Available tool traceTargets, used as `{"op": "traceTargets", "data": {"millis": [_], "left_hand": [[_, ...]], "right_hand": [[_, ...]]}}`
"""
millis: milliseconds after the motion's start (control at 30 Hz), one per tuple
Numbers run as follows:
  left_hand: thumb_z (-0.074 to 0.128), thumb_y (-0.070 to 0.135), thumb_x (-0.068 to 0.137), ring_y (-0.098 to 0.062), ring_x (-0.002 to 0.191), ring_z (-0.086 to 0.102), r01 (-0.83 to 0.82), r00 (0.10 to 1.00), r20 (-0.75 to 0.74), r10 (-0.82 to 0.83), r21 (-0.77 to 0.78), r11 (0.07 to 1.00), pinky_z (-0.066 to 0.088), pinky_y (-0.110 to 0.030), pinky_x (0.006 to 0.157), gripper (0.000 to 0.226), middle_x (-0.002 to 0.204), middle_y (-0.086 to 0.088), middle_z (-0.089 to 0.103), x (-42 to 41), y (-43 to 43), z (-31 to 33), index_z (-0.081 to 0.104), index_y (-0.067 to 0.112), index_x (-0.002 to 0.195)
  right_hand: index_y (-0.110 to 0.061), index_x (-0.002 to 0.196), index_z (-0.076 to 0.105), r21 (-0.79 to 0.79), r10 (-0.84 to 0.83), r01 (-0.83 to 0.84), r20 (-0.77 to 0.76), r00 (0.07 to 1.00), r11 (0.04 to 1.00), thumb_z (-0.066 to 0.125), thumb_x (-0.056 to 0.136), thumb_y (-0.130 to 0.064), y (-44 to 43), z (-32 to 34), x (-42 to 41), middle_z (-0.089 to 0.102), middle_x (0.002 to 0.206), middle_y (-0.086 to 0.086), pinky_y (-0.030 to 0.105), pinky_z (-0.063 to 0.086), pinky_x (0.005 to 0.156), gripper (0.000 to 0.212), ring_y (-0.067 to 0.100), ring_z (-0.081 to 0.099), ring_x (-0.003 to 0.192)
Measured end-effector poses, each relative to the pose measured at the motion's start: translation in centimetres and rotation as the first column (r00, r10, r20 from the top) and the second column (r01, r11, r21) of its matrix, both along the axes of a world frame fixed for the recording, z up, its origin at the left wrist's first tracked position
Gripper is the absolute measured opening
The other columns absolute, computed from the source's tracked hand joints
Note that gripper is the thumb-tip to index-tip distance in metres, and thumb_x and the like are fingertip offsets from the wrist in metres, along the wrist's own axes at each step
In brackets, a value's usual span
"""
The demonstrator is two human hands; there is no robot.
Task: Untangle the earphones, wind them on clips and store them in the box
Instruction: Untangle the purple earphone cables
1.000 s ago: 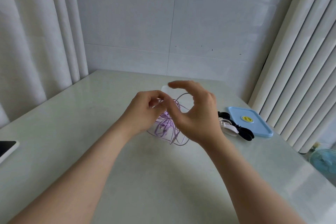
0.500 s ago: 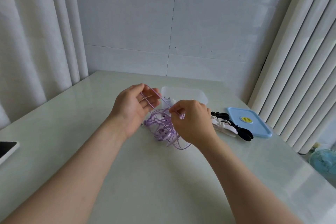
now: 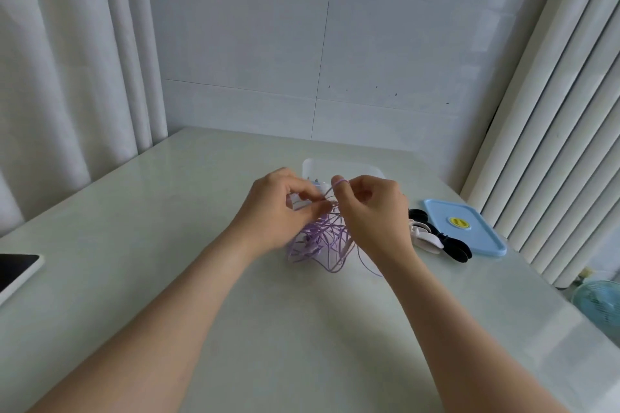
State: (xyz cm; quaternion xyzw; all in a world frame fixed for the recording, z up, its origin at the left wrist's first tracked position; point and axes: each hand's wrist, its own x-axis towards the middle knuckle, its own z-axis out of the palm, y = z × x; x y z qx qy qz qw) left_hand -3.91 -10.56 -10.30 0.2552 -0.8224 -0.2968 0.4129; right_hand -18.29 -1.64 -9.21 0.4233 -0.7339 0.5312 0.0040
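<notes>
L hand (image 3: pixel 278 208): fingers curled, pinching purple strands above desk (image 3: pixel 302 329).
R hand (image 3: pixel 372 211): cord looped round raised index fingertip; other fingers curled.
Earphones (image 3: pixel 322 241): purple tangle btwn hands, lower loops on desk.
Box (image 3: pixel 342 166): clear, uncovered, behind hands.
Clips (image 3: pixel 426 240): blk & wht, touching blue lid (image 3: pixel 469 235), right of hands.

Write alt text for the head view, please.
The left hand and right hand pinch strands of tangled purple earphones over a pale table, one loop round the right index fingertip. A clear box stands just behind them; black and white clips and a blue lid lie to the right.
</notes>
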Motion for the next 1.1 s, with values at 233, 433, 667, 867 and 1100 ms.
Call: {"op": "traceTargets", "data": {"millis": [233,433,667,867,1100], "left_hand": [[0.057,0.023,0.104,-0.014,0.104,0.072,0.229,0.887,-0.460,0.043,0.520,0.823,0.047,-0.035,0.096,0.032,0.103,-0.008,0.080,0.1,0.0,2.2,0.052,0.016,0.073],[0.041,0.025,0.111,-0.016,0.045,0.035,0.562,0.646,-0.727,0.232,0.659,0.500,0.051,-0.031,0.058,0.035,0.059,0.001,0.037,0.0,0.1,2.8,0.039,0.020,0.076],[0.066,0.023,0.093,-0.013,0.055,0.045,-0.253,0.817,-0.418,0.397,0.359,0.899,0.043,-0.031,0.060,0.013,0.069,0.006,0.056,0.2,-1.6,0.8,0.054,0.023,0.092],[0.075,0.069,0.076,0.001,0.084,0.062,-0.121,0.988,0.086,0.129,-0.095,0.988,0.050,-0.027,0.073,0.028,0.089,0.014,0.068,-0.2,-0.8,-0.7,0.079,0.043,0.084],[0.054,0.026,0.103,-0.010,0.071,0.048,-0.040,0.913,-0.359,0.192,0.390,0.920,0.041,-0.032,0.070,0.023,0.089,0.012,0.078,0.0,-0.7,1.6,0.060,0.018,0.083]], "right_hand": [[-0.030,0.083,0.074,0.295,0.049,0.027,-0.247,0.968,0.955,0.068,0.092,-0.039,-0.2,-1.2,-0.6,0.070,0.076,-0.016,0.039,0.038,0.087,0.015,0.020,0.065,0.092],[-0.034,0.094,0.075,0.390,0.058,0.074,-0.316,0.947,0.918,0.062,0.092,-0.029,-0.4,-1.8,-0.8,0.073,0.092,-0.016,0.038,0.026,0.083,0.014,0.021,0.060,0.103],[-0.031,0.104,0.071,0.330,-0.038,0.223,-0.484,0.874,0.917,0.055,0.097,-0.019,-0.6,-2.1,-0.9,0.069,0.096,-0.007,0.040,0.022,0.081,0.022,0.026,0.051,0.102],[-0.025,0.073,0.054,0.235,-0.056,0.110,-0.227,0.972,0.966,0.047,0.105,-0.041,-0.7,-1.3,-0.8,0.059,0.068,-0.007,0.040,0.030,0.085,0.037,0.030,0.050,0.082],[-0.036,0.106,0.063,0.260,0.146,-0.085,-0.224,0.964,0.962,0.074,0.084,-0.056,-0.2,-1.4,-0.3,0.069,0.079,-0.017,0.038,0.035,0.091,0.032,0.011,0.061,0.095]]}}
